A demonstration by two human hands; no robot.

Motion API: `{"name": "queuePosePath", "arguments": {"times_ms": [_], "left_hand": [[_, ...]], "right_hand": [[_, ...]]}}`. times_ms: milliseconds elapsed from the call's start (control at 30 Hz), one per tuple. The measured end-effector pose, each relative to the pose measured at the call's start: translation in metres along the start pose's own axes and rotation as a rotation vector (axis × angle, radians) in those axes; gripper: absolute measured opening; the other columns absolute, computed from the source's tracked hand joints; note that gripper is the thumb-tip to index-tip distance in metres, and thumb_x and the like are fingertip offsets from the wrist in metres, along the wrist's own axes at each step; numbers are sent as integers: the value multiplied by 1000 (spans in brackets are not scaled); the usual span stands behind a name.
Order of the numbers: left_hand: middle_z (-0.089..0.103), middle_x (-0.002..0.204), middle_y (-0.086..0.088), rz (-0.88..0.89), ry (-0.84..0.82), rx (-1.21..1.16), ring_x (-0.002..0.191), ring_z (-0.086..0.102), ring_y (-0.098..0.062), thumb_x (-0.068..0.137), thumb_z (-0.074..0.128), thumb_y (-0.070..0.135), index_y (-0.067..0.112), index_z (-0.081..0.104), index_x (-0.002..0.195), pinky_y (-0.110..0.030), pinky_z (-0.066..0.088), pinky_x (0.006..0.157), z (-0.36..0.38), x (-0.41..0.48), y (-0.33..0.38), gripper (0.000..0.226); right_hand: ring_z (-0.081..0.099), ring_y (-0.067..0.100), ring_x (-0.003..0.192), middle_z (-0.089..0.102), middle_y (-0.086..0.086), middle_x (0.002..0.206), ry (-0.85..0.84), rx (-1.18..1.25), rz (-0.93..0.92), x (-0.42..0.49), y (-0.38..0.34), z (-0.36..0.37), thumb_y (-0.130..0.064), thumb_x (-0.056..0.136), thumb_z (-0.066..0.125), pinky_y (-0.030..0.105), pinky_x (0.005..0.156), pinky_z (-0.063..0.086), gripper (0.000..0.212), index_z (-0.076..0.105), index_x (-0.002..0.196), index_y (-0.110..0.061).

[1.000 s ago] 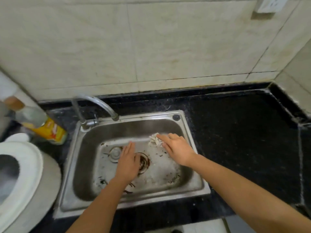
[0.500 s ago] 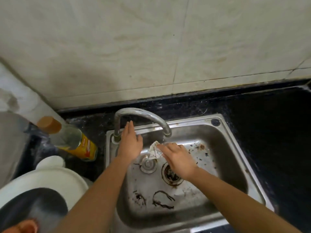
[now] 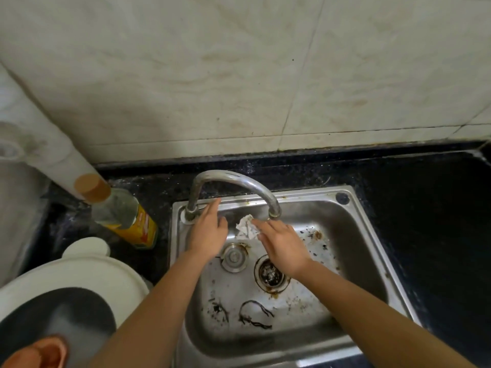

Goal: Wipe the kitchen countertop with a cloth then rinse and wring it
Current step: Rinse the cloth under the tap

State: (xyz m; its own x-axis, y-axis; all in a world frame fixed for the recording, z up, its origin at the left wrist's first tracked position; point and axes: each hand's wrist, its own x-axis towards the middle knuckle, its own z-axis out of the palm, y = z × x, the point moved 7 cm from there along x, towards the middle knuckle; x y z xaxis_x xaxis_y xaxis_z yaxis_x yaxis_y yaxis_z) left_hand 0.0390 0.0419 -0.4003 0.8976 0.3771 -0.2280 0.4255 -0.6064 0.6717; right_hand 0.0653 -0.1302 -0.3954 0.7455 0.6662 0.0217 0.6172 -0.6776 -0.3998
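Two-handed, reached into the stained stainless-steel sink. Held the left hand released, fingers straight and close together, tips just beside the base of the curved chrome tap; touching it or not, could not tell. Grasped the small crumpled white cloth at the tips of the right hand, fingers lightly bent over it, thumb hidden beneath. Held that cloth between the two sets of fingertips, just below the tap's spout, in front of the sink's back wall. Noted a round metal plug back from the left fingers, just below that palm, and a rusty round drain strainer beside the right wrist. Saw dark curled scraps on the sink floor, well back from all fingertips, between the forearms. Spotted, well left of the left fingers, a clear glass bottle with yellow label and tan cap, tilted. Found black speckled stone countertop well right of the right fingers.
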Motion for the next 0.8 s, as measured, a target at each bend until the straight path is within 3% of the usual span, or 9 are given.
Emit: {"name": "queuePosePath", "arguments": {"times_ms": [300,433,567,633,700,733,800], "left_hand": [[23,156,0,20,1,-1,142,25,-17,98,41,18,21,24,150,-30,21,113,5,-12,-3,54],[24,156,3,87,112,-4,142,22,-13,98,42,15,20,27,149,-27,19,114,1,-24,6,53],[43,145,3,145,125,-111,129,42,-10,97,42,10,21,42,141,-28,33,110,18,-42,13,45],[53,135,2,91,58,-193,112,52,-4,97,41,10,21,46,139,-19,41,97,33,-44,12,43],[61,119,3,3,-1,-277,89,54,6,98,40,9,21,45,139,-5,41,77,45,-41,10,42],[62,116,4,-35,-15,-317,85,53,7,99,40,9,20,45,139,-4,41,73,49,-39,10,42],[58,127,3,-98,-26,-391,98,53,3,99,41,11,19,45,139,-9,41,83,54,-34,8,40]], "right_hand": [[53,19,106,60,4,117,-12,52,14,2,1,-2,-26,103,38,36,95,43,37,43,140,-25],[53,15,101,58,0,110,-42,129,51,1,4,-2,-27,103,41,32,91,44,37,45,140,-26],[51,-5,61,54,-14,76,-82,499,215,2,14,2,-19,99,52,16,64,39,30,55,128,-27],[54,-7,55,60,-11,73,-114,781,359,1,24,8,-12,96,57,16,58,40,18,62,112,-19],[60,-4,65,67,-6,82,-146,956,486,0,32,9,-9,92,62,16,59,43,18,65,110,-12],[63,2,75,69,-4,90,-166,1020,547,-1,37,12,-10,91,64,16,61,45,18,65,109,-12],[62,13,93,66,0,103,-204,1089,681,-4,48,17,-16,88,67,23,75,46,18,63,106,-18]]}}
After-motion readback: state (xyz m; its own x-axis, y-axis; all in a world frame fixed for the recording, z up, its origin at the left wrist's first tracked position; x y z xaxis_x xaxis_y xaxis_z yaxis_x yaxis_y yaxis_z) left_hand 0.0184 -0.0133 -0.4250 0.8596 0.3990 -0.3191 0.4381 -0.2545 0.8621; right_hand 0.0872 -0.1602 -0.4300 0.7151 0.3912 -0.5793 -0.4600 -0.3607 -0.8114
